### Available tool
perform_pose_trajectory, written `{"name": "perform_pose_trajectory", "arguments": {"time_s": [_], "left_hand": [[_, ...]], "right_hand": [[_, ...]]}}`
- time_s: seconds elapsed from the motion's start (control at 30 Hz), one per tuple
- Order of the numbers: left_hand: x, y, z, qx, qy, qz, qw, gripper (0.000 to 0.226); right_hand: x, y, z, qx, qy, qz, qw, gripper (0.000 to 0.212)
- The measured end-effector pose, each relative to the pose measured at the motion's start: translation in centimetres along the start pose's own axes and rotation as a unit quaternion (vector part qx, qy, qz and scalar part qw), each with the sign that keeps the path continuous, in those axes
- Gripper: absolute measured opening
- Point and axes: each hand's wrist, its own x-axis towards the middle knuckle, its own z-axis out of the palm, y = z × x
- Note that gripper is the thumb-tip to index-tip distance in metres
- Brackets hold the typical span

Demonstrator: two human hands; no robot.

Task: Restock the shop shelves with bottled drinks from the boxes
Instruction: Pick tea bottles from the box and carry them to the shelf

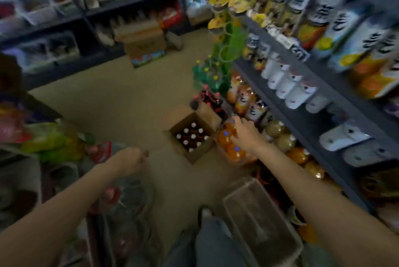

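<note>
Motion blur smears labels on the dark metal shelf (pixel 287 85). Right hand (pixel 243 135) covers part of the orange blue-capped bottles (pixel 226 137); its grip unclear. Clear plastic bin (pixel 259 219) contents indistinct.

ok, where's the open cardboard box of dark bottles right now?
Head view: the open cardboard box sits on the floor centre-right, just left of the orange bottles the right hand reaches.

Floor (pixel 129 104) seemingly open left of box (pixel 194 137).

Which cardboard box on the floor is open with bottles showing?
The near box beside the right hand: white bottle caps show. The far box looks closed.
</note>
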Motion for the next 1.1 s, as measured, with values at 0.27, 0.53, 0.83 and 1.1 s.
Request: {"name": "perform_pose_trajectory", "arguments": {"time_s": [0.27,0.53,0.83,1.1], "left_hand": [[12.8,-3.8,-2.1,-0.066,-0.029,0.041,0.997,0.032],[29.1,-8.6,2.3,-0.171,0.008,0.014,0.985,0.031],[40.9,-13.9,12.6,-0.308,0.215,0.015,0.927,0.025],[44.5,-15.1,17.0,-0.375,0.291,0.028,0.879,0.024]], "right_hand": [[15.2,-1.5,8.6,0.044,-0.1,0.072,0.991,0.056],[29.1,-2.1,21.1,0.021,-0.157,0.093,0.983,0.046],[42.4,-1.1,37.9,-0.055,-0.183,0.081,0.978,0.046],[45.3,0.2,43.1,-0.077,-0.147,0.05,0.985,0.028]]}}
